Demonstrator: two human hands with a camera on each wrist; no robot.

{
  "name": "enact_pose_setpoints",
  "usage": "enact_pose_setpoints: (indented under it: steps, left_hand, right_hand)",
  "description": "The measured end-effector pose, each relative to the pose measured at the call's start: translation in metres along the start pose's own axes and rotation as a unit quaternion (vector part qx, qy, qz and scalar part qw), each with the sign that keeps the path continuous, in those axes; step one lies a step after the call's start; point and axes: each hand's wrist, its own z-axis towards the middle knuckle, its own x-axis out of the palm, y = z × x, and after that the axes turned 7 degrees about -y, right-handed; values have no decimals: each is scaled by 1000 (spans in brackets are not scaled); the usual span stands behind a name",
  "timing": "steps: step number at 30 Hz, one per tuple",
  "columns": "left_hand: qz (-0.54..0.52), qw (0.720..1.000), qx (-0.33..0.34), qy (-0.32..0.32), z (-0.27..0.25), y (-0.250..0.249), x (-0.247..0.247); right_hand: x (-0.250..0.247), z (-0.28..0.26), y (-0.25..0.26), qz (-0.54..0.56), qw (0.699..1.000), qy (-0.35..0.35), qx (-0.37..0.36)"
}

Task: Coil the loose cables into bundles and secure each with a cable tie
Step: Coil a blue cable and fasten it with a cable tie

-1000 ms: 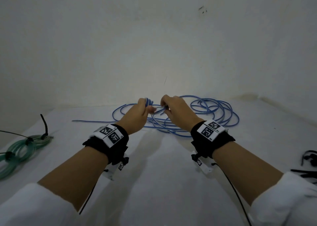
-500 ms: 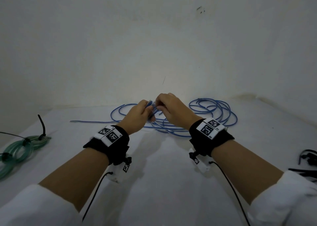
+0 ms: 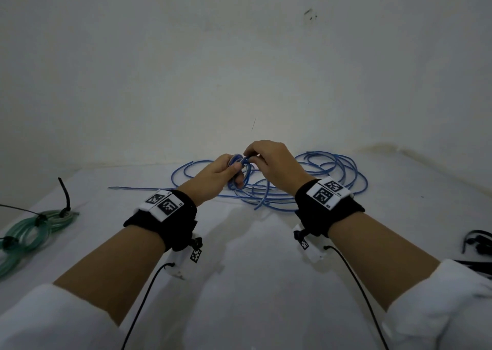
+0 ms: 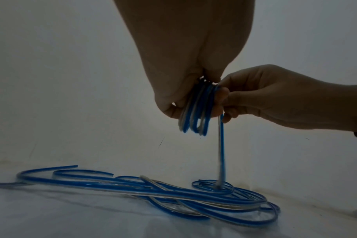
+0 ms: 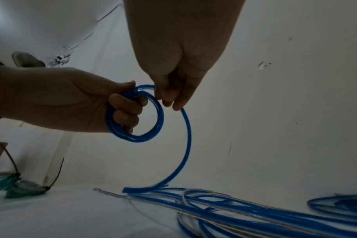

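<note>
A long blue cable [image 3: 330, 168] lies in loose loops on the white table [image 3: 253, 283]. My left hand [image 3: 215, 172] grips a small coil of it [image 5: 136, 115], several turns wound round the curled fingers [image 4: 195, 111]. Just right of the coil, my right hand [image 3: 271, 160] pinches the strand [image 5: 186, 136] that rises from the loose pile [image 5: 255, 212] to the top of the coil. Both hands hover a little above the table.
A green cable bundle [image 3: 29, 235] bound with black ties [image 3: 65, 198] lies at the table's left edge. More black ties [image 3: 479, 243] lie at the right edge. A white wall [image 3: 239, 70] stands close behind the cable pile.
My right hand has moved left and up, laying another turn of cable onto the coil in my left hand. The coil has grown and the loose strand has shifted.
</note>
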Motion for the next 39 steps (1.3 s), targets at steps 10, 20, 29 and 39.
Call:
enact_pose_setpoints:
  steps: [10, 20, 29, 39]
  left_hand:
    - [-120, 990, -7, -78, 6, 1, -3]
    - [-325, 930, -31, -171, 19, -3, -16]
    - [-298, 942, -74, -135, 16, -5, -24]
    - [-325, 932, -95, -129, 15, -8, -26]
  right_hand:
    - [2, -13, -14, 2, 994, 8, 110]
    - [8, -27, -9, 21, 995, 96, 5]
    - [7, -19, -13, -114, 993, 17, -24]
    - [8, -24, -20, -106, 991, 31, -78]
